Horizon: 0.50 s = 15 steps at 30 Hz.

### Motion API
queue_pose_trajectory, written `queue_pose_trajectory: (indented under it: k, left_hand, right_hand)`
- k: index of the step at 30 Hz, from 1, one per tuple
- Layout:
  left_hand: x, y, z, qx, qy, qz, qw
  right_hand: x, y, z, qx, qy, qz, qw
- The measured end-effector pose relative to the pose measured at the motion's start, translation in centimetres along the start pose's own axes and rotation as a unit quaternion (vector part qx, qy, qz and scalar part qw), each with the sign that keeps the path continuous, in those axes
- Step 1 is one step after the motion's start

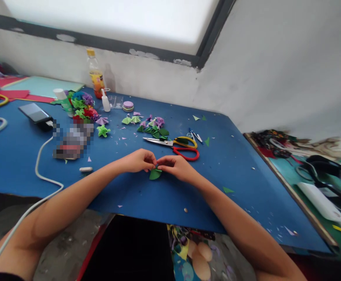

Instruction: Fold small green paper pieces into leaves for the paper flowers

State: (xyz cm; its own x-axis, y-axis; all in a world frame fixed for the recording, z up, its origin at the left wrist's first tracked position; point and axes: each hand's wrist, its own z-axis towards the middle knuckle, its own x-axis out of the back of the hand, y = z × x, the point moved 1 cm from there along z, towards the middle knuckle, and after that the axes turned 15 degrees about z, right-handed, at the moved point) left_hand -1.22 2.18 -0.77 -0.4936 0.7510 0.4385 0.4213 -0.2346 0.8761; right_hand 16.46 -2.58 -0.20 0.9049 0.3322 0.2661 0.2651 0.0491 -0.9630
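Observation:
A small piece of dark green paper (155, 174) is pinched between my two hands over the blue table. My left hand (141, 160) closes thumb and fingertips on its upper left edge. From the other side my right hand (174, 167) grips the top right edge, its fingers nearly meeting the left ones. Just beyond the hands lie scissors (185, 148) with one yellow and one red handle loop, blades apart and pointing left. Behind them rests a loose pile of folded green paper pieces (160, 132), with purple paper pieces (158, 121) beside it.
A drink bottle (96, 80), a white squeeze bottle (105, 102) and a glue stick (63, 100) stand at the back. Paper flowers (82, 103), a phone (36, 113) and a white cable (41, 177) lie left. A pair of compasses (196, 136) lies right of the scissors.

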Motion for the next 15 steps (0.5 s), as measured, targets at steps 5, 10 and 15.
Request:
queue_pose_trajectory:
  k: [5,10,15]
  left_hand:
    - [-0.53,0.54,-0.63,-0.052,0.043,0.214,0.974]
    - [-0.91,0.61,-0.55,-0.042,0.112,0.345,0.931]
    - [-0.75,0.43,-0.39,-0.060,0.098,0.369,0.922]
  right_hand:
    - [-0.21,0.20,-0.17,0.078,-0.010,-0.150,0.986]
    - [-0.18,-0.24,-0.28,0.117,-0.031,-0.232,0.965]
    - [0.24,0.28,0.11,0.162,-0.051,-0.249,0.953]
